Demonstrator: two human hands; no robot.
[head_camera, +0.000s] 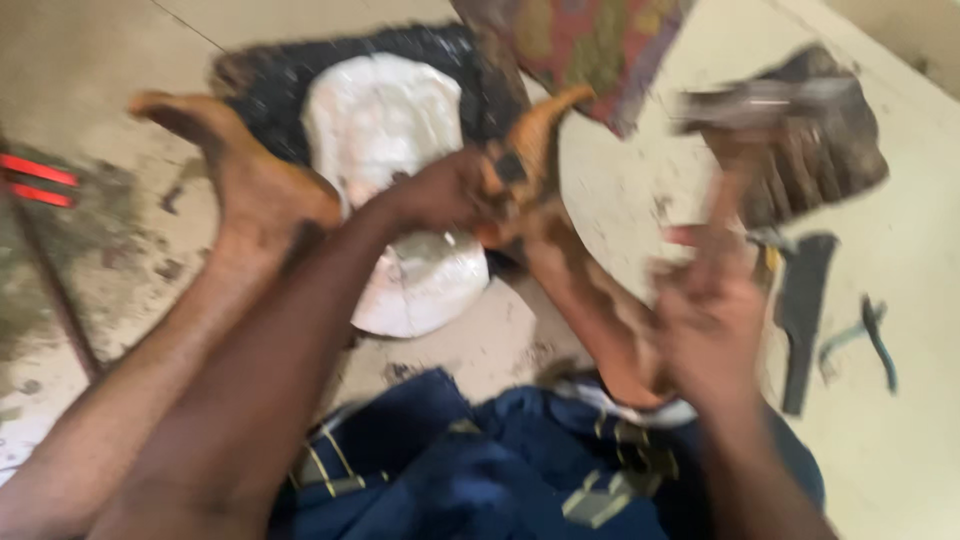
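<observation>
While left hand (450, 190) pinches the tan piece (535, 140), keep it pinned against the foot (560, 250). Right hand (715, 300) blurred, fingers seemingly curled round a hammer (770, 110); strike squarely, clear of fingertips.

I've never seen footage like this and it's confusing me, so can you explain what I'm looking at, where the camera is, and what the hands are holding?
There is one picture, taken by a camera worn on a person's head, looking down at their own body. The person sits on a pale, stained floor with bare legs stretched out; one bare foot shows at upper left. The left hand grips a small tan, curved object, too blurred to name. The right hand is raised and smeared by motion, holding a hammer-like tool. Under the hands lies a white rounded slab on dark material. Dark tools lie at right, blue cloth on the lap.
</observation>
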